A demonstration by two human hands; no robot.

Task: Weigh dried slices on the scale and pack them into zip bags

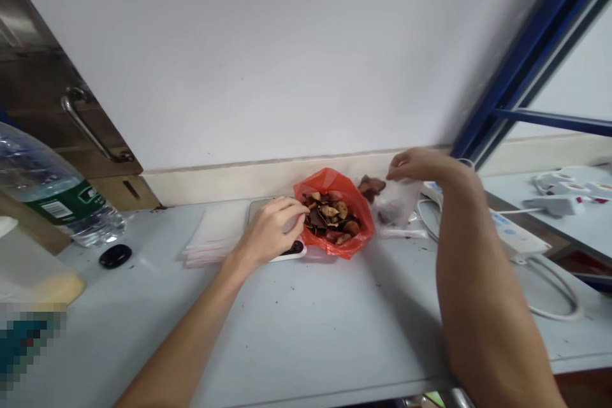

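A red plastic bag stands with its mouth spread, full of dried brown slices. My left hand is at the bag's left rim, fingertips drawn together beside the slices; what they pinch is hidden. Under that hand lies a flat kitchen scale, partly covered. To the right of the red bag, my right hand reaches over a small clear plastic bag, its fingers closed at the bag's upper part. A dark brown dried piece shows just left of these fingers, and more dark contents are in the clear bag.
A stack of clear bags lies left of the scale. Farther left are a large water bottle, a black cap and a translucent container. A white power strip with cables lies at right, near a blue frame.
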